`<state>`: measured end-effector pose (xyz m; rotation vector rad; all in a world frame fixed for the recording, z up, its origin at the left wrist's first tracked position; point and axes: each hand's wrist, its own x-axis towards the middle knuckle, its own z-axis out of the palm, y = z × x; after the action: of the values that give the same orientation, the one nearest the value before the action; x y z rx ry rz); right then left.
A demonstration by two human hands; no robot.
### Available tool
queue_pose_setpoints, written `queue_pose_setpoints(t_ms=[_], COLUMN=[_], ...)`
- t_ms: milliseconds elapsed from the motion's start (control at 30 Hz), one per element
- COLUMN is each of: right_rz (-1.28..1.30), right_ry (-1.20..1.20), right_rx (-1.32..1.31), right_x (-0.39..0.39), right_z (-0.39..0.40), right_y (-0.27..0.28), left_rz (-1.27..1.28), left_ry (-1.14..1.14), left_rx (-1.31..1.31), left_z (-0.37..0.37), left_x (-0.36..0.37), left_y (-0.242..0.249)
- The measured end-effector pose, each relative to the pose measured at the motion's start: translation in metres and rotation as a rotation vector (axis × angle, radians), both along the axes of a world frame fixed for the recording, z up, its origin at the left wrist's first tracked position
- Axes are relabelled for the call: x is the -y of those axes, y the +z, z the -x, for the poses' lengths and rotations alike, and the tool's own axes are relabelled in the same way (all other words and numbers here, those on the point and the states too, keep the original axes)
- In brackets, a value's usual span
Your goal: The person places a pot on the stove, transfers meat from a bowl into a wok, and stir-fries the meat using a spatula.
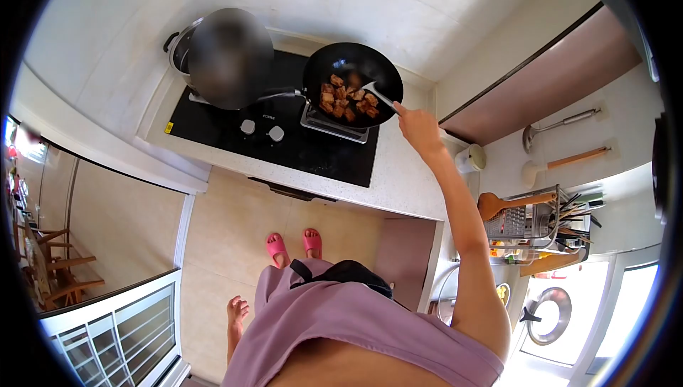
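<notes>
My right hand (417, 129) is closed round the handle of a spatula (382, 95), whose head rests among browned chunks of meat (338, 99). The meat lies in a black wok (384, 70) on the right burner of the black stove (213, 120). The wok's long handle points left, and no hand is on it. Down at my left side hangs my left hand (237, 310), its fingers loosely curled and apart, holding nothing.
A dark round lid or pan (231, 58), partly blurred, covers much of a steel pot (181, 49) at the stove's left. Two knobs sit on the stove front. Right of the counter are a white container (470, 158), a utensil rack (523, 223) and a hanging ladle (555, 125).
</notes>
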<state>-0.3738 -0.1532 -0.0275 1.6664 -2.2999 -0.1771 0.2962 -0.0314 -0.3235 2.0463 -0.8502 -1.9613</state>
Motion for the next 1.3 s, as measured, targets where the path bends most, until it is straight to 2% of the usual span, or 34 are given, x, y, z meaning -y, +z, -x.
queue_pose_setpoints(t_ms=[167, 267, 333, 367, 433, 567, 633, 767, 833, 867, 933, 967, 1033, 1067, 1133, 1300], right_rz=[-0.006, 0.007, 0.087, 0.087, 0.158, 0.166, 0.095, 0.061, 0.038, 0.038, 0.092, 0.090, 0.089, 0.088, 0.158, 0.173], right_ry=[-0.021, 0.049, 0.124, 0.125, 0.150, 0.130, -0.004, -0.059, -0.174, -0.173, -0.346, -0.342, -0.404, -0.403, -0.462, -0.501], right_rx=[0.050, 0.022, 0.299, 0.298, 0.636, 0.727, 0.841, 0.838, 1.049, 1.048, 1.404, 1.404, 1.630, 1.630, 1.804, 1.906], right_x=[-0.001, -0.003, 0.001, 0.002, 0.007, 0.011, 0.014, 0.022, 0.024, 0.026, 0.029, 0.028, 0.026, 0.026, 0.025, 0.017], right_z=[-0.016, -0.026, -0.033, -0.033, -0.032, -0.030, -0.032, -0.027, -0.024, -0.018, -0.007, -0.001, 0.005, 0.009, 0.012, 0.009], right_y=[0.016, 0.025, 0.024, 0.024, 0.022, 0.024, 0.029, 0.025, 0.020, 0.014, 0.004, 0.000, -0.001, -0.004, -0.009, 0.000], left_rz=[0.027, 0.026, 0.025, 0.025, -0.006, 0.013, 0.000, 0.003, 0.011, 0.012, 0.028, 0.028, 0.035, 0.035, 0.021, 0.019], left_ry=[0.054, 0.063, 0.055, 0.056, 0.060, 0.084, 0.100, 0.077, 0.056, 0.057, 0.046, 0.050, 0.090, 0.091, 0.093, 0.071], left_rx=[0.006, -0.008, -0.022, -0.023, -0.024, -0.021, -0.025, -0.056, -0.050, -0.052, -0.057, -0.057, -0.059, -0.060, -0.048, -0.047], left_z=[0.008, 0.012, 0.011, 0.012, 0.012, 0.014, 0.013, 0.006, 0.005, 0.005, 0.008, 0.010, 0.012, 0.014, 0.015, 0.014], left_x=[0.005, 0.005, 0.004, 0.003, 0.002, -0.003, -0.006, -0.014, -0.016, -0.017, -0.015, -0.015, -0.014, -0.014, -0.013, -0.011], left_y=[0.009, 0.011, 0.005, 0.002, -0.001, 0.004, 0.004, -0.008, -0.008, -0.009, -0.004, -0.001, 0.004, 0.006, 0.008, 0.004])
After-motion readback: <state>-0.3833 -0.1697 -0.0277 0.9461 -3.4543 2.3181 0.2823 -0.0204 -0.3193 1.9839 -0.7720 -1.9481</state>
